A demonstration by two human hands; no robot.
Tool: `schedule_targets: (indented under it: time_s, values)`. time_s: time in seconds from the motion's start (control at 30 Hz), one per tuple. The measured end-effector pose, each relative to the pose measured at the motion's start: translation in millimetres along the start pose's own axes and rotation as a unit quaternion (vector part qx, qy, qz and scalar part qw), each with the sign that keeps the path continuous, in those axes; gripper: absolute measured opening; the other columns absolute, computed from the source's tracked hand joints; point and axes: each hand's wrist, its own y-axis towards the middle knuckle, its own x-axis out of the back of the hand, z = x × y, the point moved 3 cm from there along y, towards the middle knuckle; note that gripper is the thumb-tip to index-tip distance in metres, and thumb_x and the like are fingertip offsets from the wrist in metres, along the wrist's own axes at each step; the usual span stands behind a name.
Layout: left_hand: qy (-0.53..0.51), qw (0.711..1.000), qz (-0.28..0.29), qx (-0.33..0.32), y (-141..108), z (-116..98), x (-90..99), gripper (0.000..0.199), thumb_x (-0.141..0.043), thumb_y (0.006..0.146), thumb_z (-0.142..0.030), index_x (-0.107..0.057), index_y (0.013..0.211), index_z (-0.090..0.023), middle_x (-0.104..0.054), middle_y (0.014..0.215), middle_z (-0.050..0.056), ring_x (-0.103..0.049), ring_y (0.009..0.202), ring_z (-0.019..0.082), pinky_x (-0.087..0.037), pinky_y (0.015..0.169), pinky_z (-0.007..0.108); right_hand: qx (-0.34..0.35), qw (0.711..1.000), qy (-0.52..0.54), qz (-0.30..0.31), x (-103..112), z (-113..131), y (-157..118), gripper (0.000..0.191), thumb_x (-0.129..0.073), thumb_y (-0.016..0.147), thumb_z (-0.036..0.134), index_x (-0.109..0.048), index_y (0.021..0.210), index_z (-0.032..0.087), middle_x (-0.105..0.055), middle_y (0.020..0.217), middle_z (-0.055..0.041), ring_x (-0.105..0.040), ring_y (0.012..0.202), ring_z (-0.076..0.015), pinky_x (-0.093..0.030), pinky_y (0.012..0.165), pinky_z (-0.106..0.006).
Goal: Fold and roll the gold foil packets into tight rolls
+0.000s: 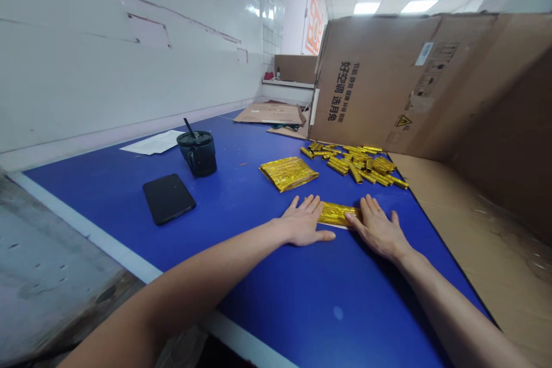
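A flat strip of shiny gold foil point(338, 214) lies on the blue table, with a pale edge showing along its near side. My left hand point(302, 222) rests flat on its left end, fingers spread. On the right end lies my right hand point(379, 229), its fingers stretched out and its thumb on the foil. Just beyond my left hand is a flat gold foil packet point(288, 173). A heap of short gold foil rolls point(366, 165) spreads over the table behind my right hand.
A black tablet or phone point(168, 198) and a dark mug point(200, 152) with a stick in it stand left, near white paper point(154, 142). A large cardboard box point(388, 86) rises behind and right. Flat cardboard point(271, 113) lies at the table's far end.
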Motion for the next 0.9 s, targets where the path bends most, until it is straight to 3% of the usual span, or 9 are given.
schedule_targets:
  time_s: [0.07, 0.17, 0.23, 0.47, 0.6, 0.7, 0.77, 0.83, 0.9]
  values:
    - [0.006, 1.0, 0.0, 0.0, 0.7, 0.3, -0.8, 0.087, -0.014, 0.072, -0.069, -0.007, 0.134, -0.008, -0.002, 0.14, 0.011, 0.004, 0.127, 0.023, -0.001, 0.1, 0.048, 0.062, 0.998, 0.014, -0.028, 3.0, 19.2, -6.8, 0.07, -0.018, 0.082, 0.054, -0.02, 0.132, 0.005, -0.014, 0.139, -0.0147, -0.008, 0.127, -0.0238, -0.01, 0.098, -0.052]
    - [0.021, 1.0, 0.012, -0.002, 1.8, 0.6, -2.4, 0.079, -0.019, 0.077, -0.06, -0.006, 0.134, -0.007, -0.001, 0.14, 0.011, 0.004, 0.127, 0.023, -0.002, 0.1, 0.047, 0.193, 0.978, 0.07, 0.03, -1.2, 49.3, -19.3, 0.071, -0.018, 0.082, 0.055, -0.014, 0.134, 0.008, -0.012, 0.14, -0.0124, -0.007, 0.127, -0.0207, -0.014, 0.101, -0.045]
    - [0.022, 1.0, 0.015, 0.0, 2.1, 0.4, -2.9, 0.076, -0.021, 0.078, -0.056, -0.005, 0.134, -0.007, -0.001, 0.14, 0.011, 0.003, 0.128, 0.023, -0.002, 0.1, 0.047, 0.219, 0.971, 0.084, 0.054, -4.7, 55.8, -23.0, 0.072, -0.018, 0.082, 0.055, -0.013, 0.135, 0.007, -0.013, 0.14, -0.0125, -0.008, 0.127, -0.0203, -0.013, 0.101, -0.043]
    - [-0.002, 1.0, -0.001, 0.013, 0.9, 2.3, -1.2, 0.088, -0.015, 0.071, -0.07, -0.007, 0.134, -0.009, -0.001, 0.14, 0.011, 0.004, 0.128, 0.022, 0.0, 0.1, 0.048, 0.092, 0.993, 0.031, 0.071, -10.8, 16.7, -6.6, 0.072, -0.013, 0.081, 0.057, -0.021, 0.133, 0.007, -0.015, 0.139, -0.0123, -0.009, 0.127, -0.0221, -0.011, 0.1, -0.047]
    - [0.007, 1.0, -0.006, 0.021, -0.3, 0.2, -1.1, 0.088, -0.012, 0.071, -0.071, -0.008, 0.134, -0.009, -0.003, 0.14, 0.012, 0.003, 0.128, 0.024, -0.001, 0.1, 0.048, 0.071, 0.995, 0.01, 0.064, -11.9, 10.5, -3.5, 0.07, -0.015, 0.081, 0.056, -0.019, 0.133, 0.009, -0.016, 0.14, -0.011, -0.01, 0.127, -0.022, -0.012, 0.1, -0.048]
    - [0.035, 0.997, -0.074, 0.01, -2.7, -15.0, 2.2, 0.091, -0.015, 0.071, -0.071, -0.01, 0.133, -0.006, -0.003, 0.14, 0.014, 0.007, 0.127, 0.026, 0.004, 0.099, 0.049, 0.072, 0.995, 0.0, 0.066, -11.1, 13.5, -5.0, 0.071, -0.016, 0.081, 0.055, -0.019, 0.133, 0.008, -0.015, 0.14, -0.0119, -0.009, 0.127, -0.023, -0.012, 0.099, -0.049]
    - [0.04, 0.991, -0.112, -0.066, -4.9, -32.0, 3.5, 0.09, -0.019, 0.071, -0.07, -0.006, 0.133, -0.007, -0.002, 0.14, 0.011, 0.009, 0.127, 0.023, 0.005, 0.1, 0.045, 0.078, 0.994, -0.009, 0.071, -10.2, 15.0, -5.8, 0.067, -0.016, 0.082, 0.052, -0.018, 0.134, 0.008, -0.014, 0.14, -0.0117, -0.008, 0.127, -0.0234, -0.013, 0.098, -0.05]
    - [0.012, 0.99, -0.082, -0.117, -6.1, -43.2, 1.0, 0.09, -0.02, 0.071, -0.07, -0.001, 0.134, -0.009, -0.002, 0.14, 0.01, 0.005, 0.128, 0.021, 0.0, 0.102, 0.041, 0.079, 0.994, -0.017, 0.075, -9.9, 15.1, -5.9, 0.064, -0.016, 0.083, 0.047, -0.018, 0.134, 0.008, -0.013, 0.14, -0.0107, -0.008, 0.127, -0.0229, -0.014, 0.098, -0.05]
    - [-0.013, 0.993, -0.039, -0.107, -5.6, -43.2, -2.2, 0.089, -0.019, 0.072, -0.07, -0.001, 0.134, -0.008, -0.002, 0.14, 0.012, 0.001, 0.128, 0.022, -0.005, 0.102, 0.039, 0.075, 0.994, -0.017, 0.077, -10.3, 14.5, -5.5, 0.063, -0.016, 0.083, 0.046, -0.018, 0.134, 0.008, -0.012, 0.14, -0.01, -0.007, 0.127, -0.0221, -0.013, 0.099, -0.05]
